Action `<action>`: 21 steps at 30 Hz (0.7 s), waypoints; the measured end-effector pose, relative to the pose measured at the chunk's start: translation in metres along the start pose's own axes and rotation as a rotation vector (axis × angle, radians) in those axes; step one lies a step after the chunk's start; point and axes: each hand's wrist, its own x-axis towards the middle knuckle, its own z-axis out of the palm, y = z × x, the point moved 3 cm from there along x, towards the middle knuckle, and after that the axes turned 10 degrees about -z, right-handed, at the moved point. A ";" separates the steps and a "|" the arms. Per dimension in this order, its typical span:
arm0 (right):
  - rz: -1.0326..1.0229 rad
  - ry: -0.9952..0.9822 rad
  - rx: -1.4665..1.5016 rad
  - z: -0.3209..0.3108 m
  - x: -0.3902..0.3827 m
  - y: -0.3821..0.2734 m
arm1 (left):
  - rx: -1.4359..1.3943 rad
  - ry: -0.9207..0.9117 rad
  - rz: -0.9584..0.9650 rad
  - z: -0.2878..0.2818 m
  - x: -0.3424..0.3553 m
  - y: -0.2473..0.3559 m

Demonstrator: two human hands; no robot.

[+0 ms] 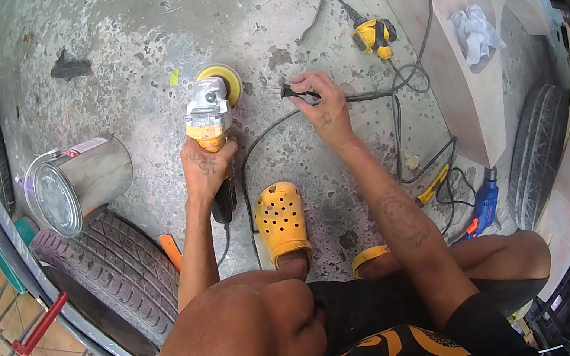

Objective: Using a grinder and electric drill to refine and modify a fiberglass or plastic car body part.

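My left hand (206, 167) is wrapped round the body of an angle grinder (207, 112) with a worn silver head and yellow housing. A round yellow pad (227, 82) sits on the grinder's head, at its far right side. The grinder's black rear end and cord show below my wrist. Between the fingers of my right hand (323, 104) is a black power plug (297, 92), its prongs pointing left. A dark cord (269, 127) curves over the floor past my right wrist. Both hands are in front of my knees, above the stained concrete floor (130, 60).
A metal paint can (86, 182) lies tipped against a tyre (111, 264) on the left. At the right are a yellow-and-black power tool (374, 37), a blue drill (484, 203), another tyre (539, 154) and a pale panel (425, 26) bearing a crumpled white cloth (476, 33). Loose cords cross the floor.
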 end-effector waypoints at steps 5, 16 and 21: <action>-0.038 -0.027 -0.031 -0.007 -0.002 0.003 | -0.035 -0.015 -0.030 0.003 0.000 0.003; -0.068 -0.033 -0.049 -0.008 0.003 -0.008 | -0.031 -0.027 -0.033 -0.001 -0.001 0.004; -0.079 -0.024 -0.054 -0.008 0.002 -0.007 | -0.009 -0.004 -0.018 0.001 0.001 -0.005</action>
